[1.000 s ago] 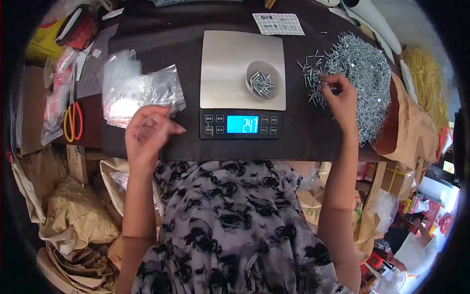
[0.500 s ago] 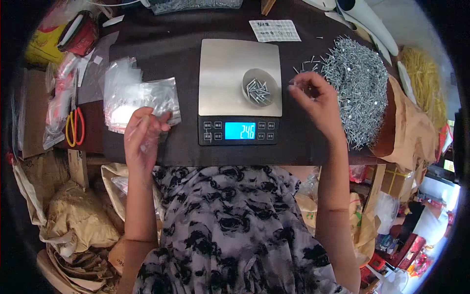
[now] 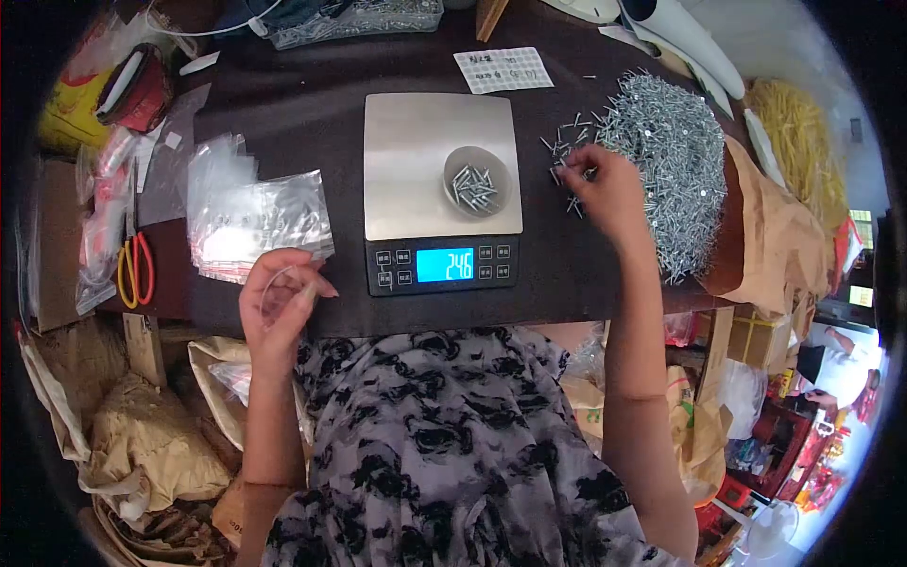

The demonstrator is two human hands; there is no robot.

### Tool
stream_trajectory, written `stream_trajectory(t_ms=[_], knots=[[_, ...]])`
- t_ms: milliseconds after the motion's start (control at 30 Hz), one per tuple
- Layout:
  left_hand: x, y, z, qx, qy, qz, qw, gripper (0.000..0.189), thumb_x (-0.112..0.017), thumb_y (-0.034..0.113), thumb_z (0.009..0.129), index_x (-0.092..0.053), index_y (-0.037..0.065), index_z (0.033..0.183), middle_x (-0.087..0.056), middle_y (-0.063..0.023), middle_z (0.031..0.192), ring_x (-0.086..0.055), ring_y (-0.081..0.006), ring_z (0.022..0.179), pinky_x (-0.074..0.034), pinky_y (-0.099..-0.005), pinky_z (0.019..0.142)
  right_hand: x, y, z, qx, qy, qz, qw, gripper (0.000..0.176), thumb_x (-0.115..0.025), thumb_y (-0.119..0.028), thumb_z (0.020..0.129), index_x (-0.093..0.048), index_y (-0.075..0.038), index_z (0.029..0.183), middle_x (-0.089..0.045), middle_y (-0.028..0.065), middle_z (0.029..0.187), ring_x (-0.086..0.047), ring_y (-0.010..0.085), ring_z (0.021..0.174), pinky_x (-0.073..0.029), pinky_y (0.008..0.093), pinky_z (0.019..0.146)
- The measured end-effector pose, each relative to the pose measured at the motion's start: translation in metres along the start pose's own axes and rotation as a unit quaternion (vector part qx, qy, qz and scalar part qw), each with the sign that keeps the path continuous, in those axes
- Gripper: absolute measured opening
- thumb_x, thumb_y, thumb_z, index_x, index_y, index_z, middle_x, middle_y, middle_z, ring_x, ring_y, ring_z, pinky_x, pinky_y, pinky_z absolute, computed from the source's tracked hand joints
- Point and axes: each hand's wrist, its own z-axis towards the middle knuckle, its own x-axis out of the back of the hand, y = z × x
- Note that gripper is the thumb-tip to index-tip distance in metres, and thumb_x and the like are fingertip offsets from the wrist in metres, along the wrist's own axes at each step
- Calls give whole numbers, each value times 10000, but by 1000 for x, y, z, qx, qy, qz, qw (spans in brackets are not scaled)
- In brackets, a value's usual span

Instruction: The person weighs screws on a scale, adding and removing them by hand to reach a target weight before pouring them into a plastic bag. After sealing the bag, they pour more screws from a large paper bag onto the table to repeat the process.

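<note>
My left hand [image 3: 280, 307] is curled around a small clear plastic dish [image 3: 276, 291], in front of a stack of clear zip bags [image 3: 269, 217]. My right hand [image 3: 605, 194] has thumb and fingertips pinched at the loose screws [image 3: 570, 137] beside the big heap of screws [image 3: 675, 161]; small screws seem to be between them, though the fingers partly hide this. On the steel plate of the digital scale [image 3: 406, 165] sits a round translucent dish [image 3: 503, 180] with several silver screws [image 3: 474, 187] inside. The blue display [image 3: 445, 266] reads 24.6.
Red-and-yellow scissors [image 3: 135, 269] lie at the left. A sheet of round stickers [image 3: 503, 70] with handwriting is behind the scale. Brown paper [image 3: 779, 246] borders the screw heap at the right. A clear bin of hardware [image 3: 354, 21] stands at the back.
My right hand has come down onto the loose screws beside the heap. My left hand has turned, so the clear dish shows better. The view has shifted slightly; the reading is the same.
</note>
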Motion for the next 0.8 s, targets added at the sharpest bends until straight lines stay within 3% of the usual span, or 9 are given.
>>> stream_trajectory(t_ms=[133,233,333,467,567,667,800], knots=[[-8,3,-2,14,-14,5,1000,340,-637,1,797,-530,-29,1118,-612,-63,822,-599,-145,789,-479,-291,773,-30,6,1,-18,7,-149,989,244,-711,-280,749,-678,-57,842,-674,136,800,-657,337,761,-510,435,683],[-9,6,-5,15,-27,22,999,348,-639,-20,787,-535,-30,1118,-613,-59,831,-591,-135,795,-472,-280,778,-29,2,1,-7,0,-157,988,222,-707,-260,745,-672,-55,823,-670,143,781,-662,313,742,-512,421,663],[-7,6,-7,-7,-42,77,996,360,-654,-24,778,-541,-29,1119,-617,-58,850,-580,-123,797,-462,-259,769,-11,-6,-1,-4,16,-29,999,216,-691,-255,755,-674,-51,824,-665,147,770,-661,310,723,-509,409,649],[-24,11,-7,16,-37,98,994,394,-693,-11,753,-553,-16,1121,-623,-52,886,-577,-110,833,-455,-252,784,9,-40,-11,50,-30,183,981,179,-689,-185,797,-681,-17,858,-677,107,789,-641,207,679,-490,317,610],[-28,2,-6,-9,-64,149,987,427,-731,16,725,-564,3,1118,-630,-50,935,-585,-108,872,-455,-254,812,6,-59,-18,109,-31,212,971,177,-675,-141,827,-680,-1,935,-675,95,792,-609,144,675,-480,272,606],[-33,15,-2,-51,-94,267,958,417,-696,-62,708,-546,-2,1092,-622,-77,972,-578,-150,931,-420,-306,906,-4,-63,-20,140,-16,291,946,209,-656,-130,854,-669,1,1016,-674,95,811,-597,125,675,-478,258,619],[-26,8,-2,-73,-42,227,970,364,-752,-9,706,-574,17,1023,-632,-59,926,-593,-113,846,-464,-257,802,5,-50,-22,74,-19,301,951,222,-633,-119,879,-658,-3,1067,-679,81,868,-585,103,693,-476,250,639]])
